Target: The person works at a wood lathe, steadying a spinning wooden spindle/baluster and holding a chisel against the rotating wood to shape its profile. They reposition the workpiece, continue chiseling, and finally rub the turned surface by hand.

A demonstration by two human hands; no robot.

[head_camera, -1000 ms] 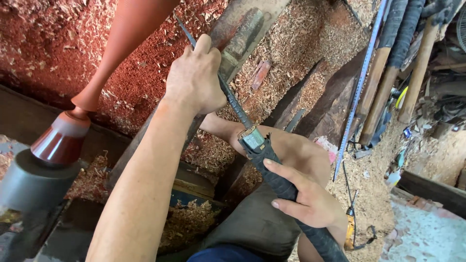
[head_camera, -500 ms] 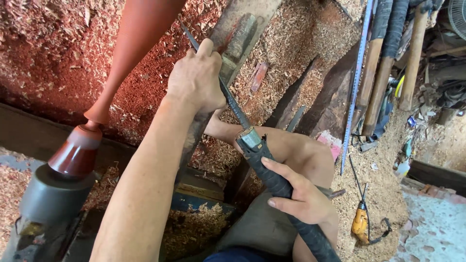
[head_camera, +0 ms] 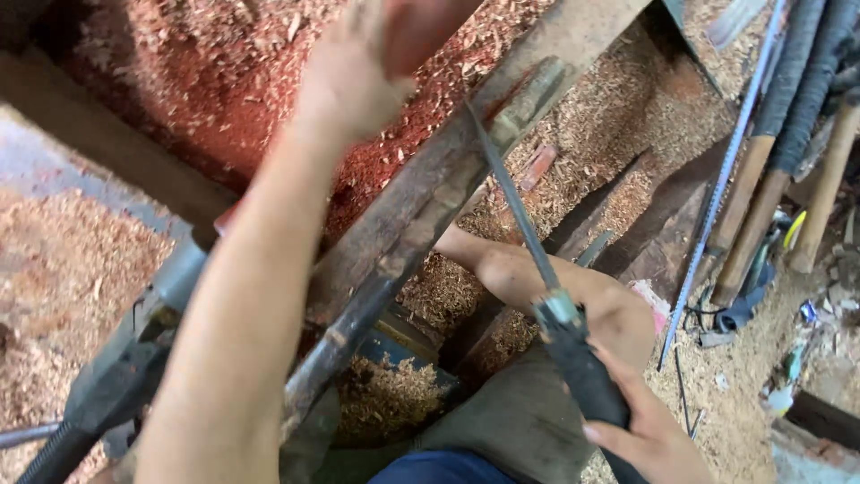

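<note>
My left hand (head_camera: 354, 85) is raised at the top of the view and blurred. It lies against a smooth reddish turned wood piece (head_camera: 430, 27); I cannot tell whether its fingers close round it. My right hand (head_camera: 645, 439), at the bottom right, grips the black handle (head_camera: 582, 376) of a long turning chisel. The chisel's thin steel blade (head_camera: 511, 197) points up and to the left, with its tip near a worn wooden tool-rest bar (head_camera: 430, 197) that runs diagonally across the view. My bare knee (head_camera: 537, 273) shows under the blade.
A grey lathe head (head_camera: 134, 358) sits at the lower left. Red and pale wood shavings (head_camera: 161, 260) cover the bench and floor. At the right lean a long saw blade (head_camera: 726, 170) and several wooden tool handles (head_camera: 761, 170), with small litter on the ground.
My left hand has left the chisel blade and moved up to the reddish wood piece. The camera has shifted, so the lathe and bar now sit lower and nearer. My right hand keeps the handle.
</note>
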